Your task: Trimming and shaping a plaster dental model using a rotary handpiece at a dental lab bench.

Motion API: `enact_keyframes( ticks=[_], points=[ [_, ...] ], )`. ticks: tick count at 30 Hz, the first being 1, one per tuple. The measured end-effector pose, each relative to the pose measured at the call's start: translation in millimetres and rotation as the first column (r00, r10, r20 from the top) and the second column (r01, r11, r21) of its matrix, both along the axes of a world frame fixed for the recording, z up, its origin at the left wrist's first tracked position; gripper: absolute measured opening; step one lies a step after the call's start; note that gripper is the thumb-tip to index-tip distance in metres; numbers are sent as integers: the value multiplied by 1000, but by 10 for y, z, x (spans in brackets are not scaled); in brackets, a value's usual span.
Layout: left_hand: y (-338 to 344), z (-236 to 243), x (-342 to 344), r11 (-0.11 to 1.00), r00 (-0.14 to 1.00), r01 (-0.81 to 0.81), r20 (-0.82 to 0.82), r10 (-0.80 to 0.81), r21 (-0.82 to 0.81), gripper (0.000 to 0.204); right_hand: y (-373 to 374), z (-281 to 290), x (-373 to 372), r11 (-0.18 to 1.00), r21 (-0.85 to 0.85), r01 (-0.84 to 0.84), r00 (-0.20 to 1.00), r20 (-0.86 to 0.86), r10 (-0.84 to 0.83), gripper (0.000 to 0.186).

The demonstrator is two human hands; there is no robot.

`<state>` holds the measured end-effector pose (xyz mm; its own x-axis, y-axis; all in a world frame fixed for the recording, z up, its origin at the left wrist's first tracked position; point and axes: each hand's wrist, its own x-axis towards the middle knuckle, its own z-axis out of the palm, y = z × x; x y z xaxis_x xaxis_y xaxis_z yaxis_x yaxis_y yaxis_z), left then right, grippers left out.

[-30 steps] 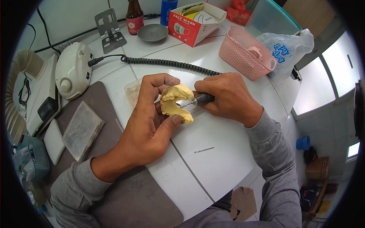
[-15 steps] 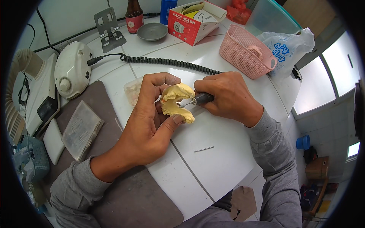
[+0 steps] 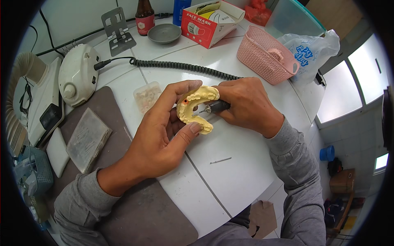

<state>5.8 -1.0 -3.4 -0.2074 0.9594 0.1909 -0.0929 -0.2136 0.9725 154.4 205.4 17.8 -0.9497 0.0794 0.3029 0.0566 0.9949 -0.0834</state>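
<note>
My left hand (image 3: pixel 158 133) grips a pale yellow, horseshoe-shaped plaster dental model (image 3: pixel 183 110) between thumb and fingers. Its tooth side faces up toward me, and a small orange-red mark with a dark spot shows on its upper left. In my right hand (image 3: pixel 248 100) is a dark rotary handpiece (image 3: pixel 217 107), wrapped by the fingers. Its thin bur points into the opening of the arch; whether the tip touches the plaster I cannot tell. A coiled black cord (image 3: pixel 184 66) runs from a white control box (image 3: pixel 78 76) toward my right hand. A loose thin metal bur (image 3: pixel 221 160) lies on the white table below.
Behind my left hand sits a small clear container (image 3: pixel 147 96). A flat clear case (image 3: pixel 88 141) rests on the grey-brown mat (image 3: pixel 152 213). Farther back are a grey dish (image 3: pixel 164 34), a red mask box (image 3: pixel 209 26), a pink basket (image 3: pixel 262 55) and a brown bottle (image 3: pixel 144 18).
My left hand has tilted the dental model, so its tooth side now faces me more and the orange-red mark shows clearly. My right hand has barely moved.
</note>
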Motion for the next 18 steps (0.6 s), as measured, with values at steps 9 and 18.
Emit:
enact_keyframes(
  ticks=[9,18],
  points=[
    [8,33,23,999,999,-40,-23,40,-4,62,7,-55,-3,1000,-13,2,996,-86,-3,19],
    [10,11,15,999,998,-52,-34,52,-1,64,1,-31,4,1000,7,18,1000,-25,-18,18]
  ],
)
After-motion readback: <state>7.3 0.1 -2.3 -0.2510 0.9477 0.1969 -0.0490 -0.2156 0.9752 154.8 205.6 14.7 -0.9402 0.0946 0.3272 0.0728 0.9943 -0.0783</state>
